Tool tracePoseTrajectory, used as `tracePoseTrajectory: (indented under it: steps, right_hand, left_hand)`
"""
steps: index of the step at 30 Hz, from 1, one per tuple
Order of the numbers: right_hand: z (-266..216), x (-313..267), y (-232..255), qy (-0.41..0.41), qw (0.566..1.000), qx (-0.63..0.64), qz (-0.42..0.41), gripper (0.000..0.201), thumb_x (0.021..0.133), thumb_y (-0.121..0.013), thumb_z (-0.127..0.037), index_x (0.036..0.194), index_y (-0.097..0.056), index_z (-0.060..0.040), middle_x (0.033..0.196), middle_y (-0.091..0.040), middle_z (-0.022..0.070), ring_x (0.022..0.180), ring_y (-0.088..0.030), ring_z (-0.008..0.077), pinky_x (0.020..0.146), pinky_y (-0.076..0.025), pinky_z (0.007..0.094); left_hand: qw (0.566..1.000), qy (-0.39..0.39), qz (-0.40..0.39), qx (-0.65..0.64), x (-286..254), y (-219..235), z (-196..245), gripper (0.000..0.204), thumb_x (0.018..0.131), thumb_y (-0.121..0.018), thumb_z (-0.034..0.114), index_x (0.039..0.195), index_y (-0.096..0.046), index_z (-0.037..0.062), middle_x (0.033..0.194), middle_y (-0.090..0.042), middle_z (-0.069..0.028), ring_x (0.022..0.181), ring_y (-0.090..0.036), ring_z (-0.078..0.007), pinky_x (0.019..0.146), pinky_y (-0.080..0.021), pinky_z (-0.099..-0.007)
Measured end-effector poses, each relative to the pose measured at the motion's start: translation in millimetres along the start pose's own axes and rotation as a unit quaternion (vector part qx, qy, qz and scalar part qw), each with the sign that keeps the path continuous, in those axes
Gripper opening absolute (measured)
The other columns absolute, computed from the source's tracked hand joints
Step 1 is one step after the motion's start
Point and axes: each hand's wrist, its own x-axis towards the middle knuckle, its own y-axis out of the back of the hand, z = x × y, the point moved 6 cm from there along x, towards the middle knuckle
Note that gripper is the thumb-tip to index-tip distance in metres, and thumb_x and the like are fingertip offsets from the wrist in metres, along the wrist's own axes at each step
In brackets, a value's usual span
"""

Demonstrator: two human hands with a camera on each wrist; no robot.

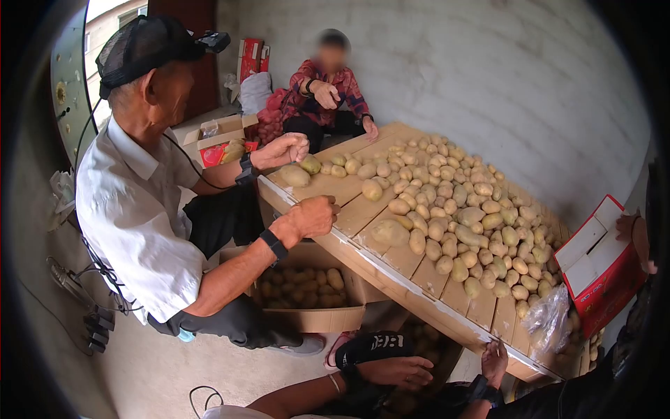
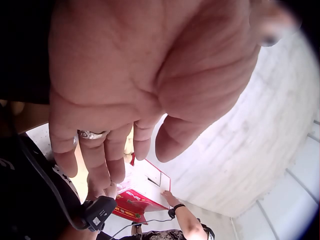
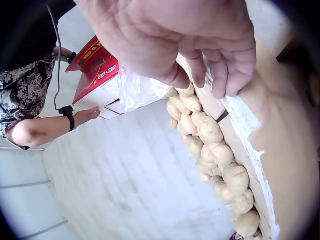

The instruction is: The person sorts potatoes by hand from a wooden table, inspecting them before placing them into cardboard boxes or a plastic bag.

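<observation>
My left hand (image 1: 399,371) hangs at the bottom of the head view with fingers extended and nothing in it. Its palm (image 2: 150,65) fills the upper left wrist view, and a ring shows on one finger. My right hand (image 1: 494,363) is at the near edge of the wooden table (image 1: 426,278), fingertips touching the white-edged rim. In the right wrist view its loosely bent fingers (image 3: 235,75) rest at that edge, beside the potatoes (image 3: 207,130). Many potatoes (image 1: 471,237) are heaped over the tabletop.
A person in a white shirt (image 1: 139,202) sits at the left; another (image 1: 328,105) sits behind the table. A cardboard box of potatoes (image 1: 307,318) stands below the table. On the right, another person's hand (image 1: 634,234) touches a red box (image 1: 607,293) beside a clear plastic bag (image 1: 548,321).
</observation>
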Motion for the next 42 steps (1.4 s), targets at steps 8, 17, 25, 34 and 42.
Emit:
tracePoseTrajectory:
  steps: [8,17,25,34,42]
  right_hand:
    - [2.1,5.3,0.9,-0.027,0.998,0.055,0.011,0.022,0.084,-0.062,-0.022,0.101,-0.058,-0.0088,0.093,-0.062,0.0071,0.081,-0.058,0.0159,0.063,-0.047,0.0239]
    - [-11.3,-17.6,-11.9,-0.009,0.997,0.067,-0.043,0.021,0.085,-0.062,-0.021,0.104,-0.058,-0.0109,0.095,-0.063,0.0049,0.076,-0.058,0.0134,0.063,-0.047,0.0225]
    - [-12.6,-17.7,-3.4,-0.017,0.996,0.075,-0.039,0.017,0.085,-0.062,-0.02,0.099,-0.059,-0.0111,0.093,-0.064,0.0044,0.076,-0.061,0.0151,0.062,-0.05,0.0248]
    - [-10.9,-9.9,-2.0,-0.023,0.995,0.081,-0.046,0.017,0.087,-0.06,-0.02,0.1,-0.057,-0.0116,0.095,-0.064,0.0045,0.075,-0.061,0.0164,0.061,-0.049,0.0257]
    - [-8.8,-13.7,5.7,-0.026,0.996,0.076,-0.048,0.018,0.085,-0.061,-0.02,0.101,-0.059,-0.0105,0.1,-0.063,0.0064,0.077,-0.06,0.0167,0.061,-0.049,0.0252]
  left_hand:
    - [0.899,-0.352,0.249,0.077,-74.0,-23.9,145.9,0.065,0.088,-0.053,0.011,0.143,-0.019,0.0187,0.102,-0.054,-0.0075,0.092,-0.054,-0.0155,0.084,-0.044,-0.0314]
    - [0.628,-0.697,0.249,0.24,-235.9,-199.9,298.0,0.057,0.08,-0.052,-0.001,0.134,-0.033,0.0063,0.079,-0.04,-0.0024,0.067,-0.042,-0.0102,0.066,-0.041,-0.0242]
    - [0.65,-0.693,0.226,0.216,-236.4,-199.3,298.2,0.052,0.078,-0.049,-0.004,0.128,-0.039,0.0042,0.078,-0.04,-0.0031,0.065,-0.04,-0.0111,0.062,-0.038,-0.0245]
    - [0.626,-0.694,0.258,0.247,-237.3,-205.9,293.0,0.079,0.076,-0.048,-0.003,0.143,-0.011,0.0136,0.076,-0.039,-0.0025,0.063,-0.041,-0.0105,0.063,-0.04,-0.0257]
    - [0.65,-0.689,0.233,0.223,-221.0,-215.8,273.2,0.079,0.076,-0.048,-0.003,0.144,-0.014,0.0148,0.077,-0.038,-0.0019,0.063,-0.039,-0.0107,0.063,-0.038,-0.0251]
